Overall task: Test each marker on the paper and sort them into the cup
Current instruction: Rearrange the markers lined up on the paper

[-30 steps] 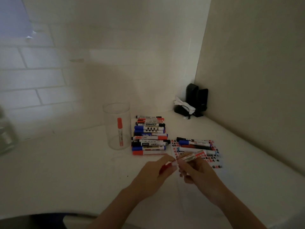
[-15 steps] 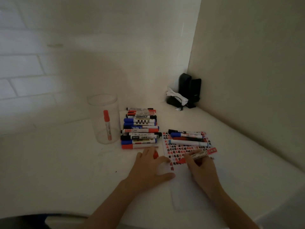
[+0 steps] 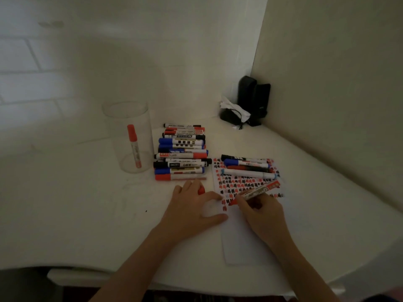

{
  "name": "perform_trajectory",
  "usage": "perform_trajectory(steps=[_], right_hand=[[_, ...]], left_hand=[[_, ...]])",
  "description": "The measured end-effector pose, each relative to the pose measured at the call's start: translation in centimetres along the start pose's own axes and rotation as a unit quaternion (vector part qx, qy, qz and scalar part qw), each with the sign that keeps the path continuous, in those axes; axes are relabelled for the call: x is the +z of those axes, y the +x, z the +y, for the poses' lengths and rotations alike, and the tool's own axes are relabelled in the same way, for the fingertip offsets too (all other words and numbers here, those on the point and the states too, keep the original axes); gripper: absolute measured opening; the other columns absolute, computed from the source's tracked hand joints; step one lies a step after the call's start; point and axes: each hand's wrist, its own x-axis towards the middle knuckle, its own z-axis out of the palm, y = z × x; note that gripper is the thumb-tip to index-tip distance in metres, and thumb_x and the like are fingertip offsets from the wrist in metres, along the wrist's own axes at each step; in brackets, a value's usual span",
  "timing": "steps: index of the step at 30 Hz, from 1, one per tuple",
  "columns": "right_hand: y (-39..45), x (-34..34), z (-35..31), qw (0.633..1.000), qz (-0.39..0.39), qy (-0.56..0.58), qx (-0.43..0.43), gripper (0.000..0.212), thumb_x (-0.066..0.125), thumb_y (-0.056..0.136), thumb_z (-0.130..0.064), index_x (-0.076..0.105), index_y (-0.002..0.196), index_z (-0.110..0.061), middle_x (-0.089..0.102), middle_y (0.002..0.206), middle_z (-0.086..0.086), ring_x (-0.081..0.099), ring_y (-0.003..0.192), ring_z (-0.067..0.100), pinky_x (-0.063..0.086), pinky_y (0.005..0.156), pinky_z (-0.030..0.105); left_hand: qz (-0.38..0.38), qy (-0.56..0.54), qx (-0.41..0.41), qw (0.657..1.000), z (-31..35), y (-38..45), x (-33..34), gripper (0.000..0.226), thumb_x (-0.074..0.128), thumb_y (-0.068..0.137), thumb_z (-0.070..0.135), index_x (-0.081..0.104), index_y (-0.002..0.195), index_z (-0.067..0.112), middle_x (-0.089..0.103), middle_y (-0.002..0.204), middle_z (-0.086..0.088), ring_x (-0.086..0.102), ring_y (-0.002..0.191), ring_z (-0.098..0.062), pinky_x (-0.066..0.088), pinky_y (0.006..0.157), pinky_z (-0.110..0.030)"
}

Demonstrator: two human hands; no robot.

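The clear cup point(image 3: 128, 136) stands beyond my left hand point(image 3: 192, 211), one red-capped marker point(image 3: 134, 146) leaning upright inside it. My right hand point(image 3: 260, 211) grips a red marker point(image 3: 256, 191), tip down on the paper point(image 3: 246, 234). My left hand presses the paper's edge, a red cap point(image 3: 201, 190) pinched in its fingers. The marker stack point(image 3: 182, 152) lies just beyond it.
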Motion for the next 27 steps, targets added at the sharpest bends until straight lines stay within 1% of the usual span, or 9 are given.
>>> perform_trajectory(steps=[7,10,12,16,18,23,27], right_hand=[[0.06,0.25,0.15,1.000,-0.003,-0.021,-0.012,0.022,0.069,0.084,-0.035,0.056,0.067,-0.030,0.059,0.064,-0.015,0.055,0.059,-0.002,0.040,0.055,0.002],[0.03,0.23,0.28,1.000,0.006,-0.016,-0.008,0.020,0.069,0.084,-0.036,0.057,0.070,-0.027,0.059,0.065,-0.015,0.055,0.060,-0.002,0.040,0.055,0.003],[-0.01,0.19,0.32,1.000,0.009,-0.016,-0.005,0.019,0.068,0.084,-0.037,0.057,0.070,-0.029,0.060,0.067,-0.015,0.056,0.062,-0.002,0.040,0.053,0.005],[-0.15,0.32,0.11,1.000,-0.006,-0.006,-0.009,0.020,0.070,0.083,-0.033,0.056,0.068,-0.032,0.060,0.066,-0.017,0.057,0.058,-0.008,0.041,0.055,0.002],[-0.15,0.33,0.16,1.000,0.000,-0.008,-0.011,0.019,0.070,0.083,-0.033,0.057,0.069,-0.031,0.060,0.066,-0.016,0.057,0.058,-0.007,0.040,0.055,0.001],[0.04,0.27,0.42,1.000,0.007,-0.001,0.001,0.015,0.069,0.084,-0.036,0.061,0.076,-0.026,0.061,0.071,-0.015,0.057,0.065,-0.004,0.041,0.055,0.003],[-0.10,0.35,0.24,1.000,-0.006,-0.006,-0.007,0.019,0.069,0.084,-0.035,0.056,0.070,-0.031,0.061,0.068,-0.016,0.057,0.062,-0.004,0.042,0.057,0.002]], left_hand=[[0.004,0.000,0.003,1.000,0.02,-0.04,-0.11,0.059,0.039,0.076,0.081,0.045,0.126,0.051,0.036,0.106,0.009,0.030,0.101,-0.008,0.028,0.089,-0.031],[0.006,0.009,0.003,1.000,-0.02,0.02,-0.02,0.060,0.037,0.075,0.082,0.045,0.126,0.050,0.036,0.104,0.010,0.029,0.097,-0.008,0.028,0.086,-0.030],[0.006,0.009,-0.001,1.000,-0.01,0.01,-0.04,0.061,0.037,0.074,0.083,0.045,0.125,0.051,0.036,0.102,0.010,0.029,0.096,-0.008,0.029,0.087,-0.030],[0.005,0.007,-0.003,1.000,0.01,0.01,-0.01,0.061,0.036,0.074,0.083,0.044,0.126,0.051,0.035,0.102,0.010,0.028,0.095,-0.007,0.028,0.088,-0.030],[0.005,0.008,-0.003,1.000,-0.01,0.04,0.02,0.061,0.037,0.074,0.083,0.044,0.125,0.051,0.035,0.102,0.010,0.029,0.096,-0.007,0.028,0.088,-0.029],[-0.001,0.010,-0.005,1.000,0.00,0.11,0.04,0.061,0.037,0.075,0.082,0.044,0.126,0.051,0.037,0.105,0.009,0.029,0.098,-0.008,0.027,0.088,-0.029],[0.001,0.009,-0.002,1.000,0.00,0.07,-0.03,0.060,0.037,0.075,0.082,0.044,0.126,0.051,0.036,0.103,0.009,0.030,0.097,-0.008,0.027,0.088,-0.030]])
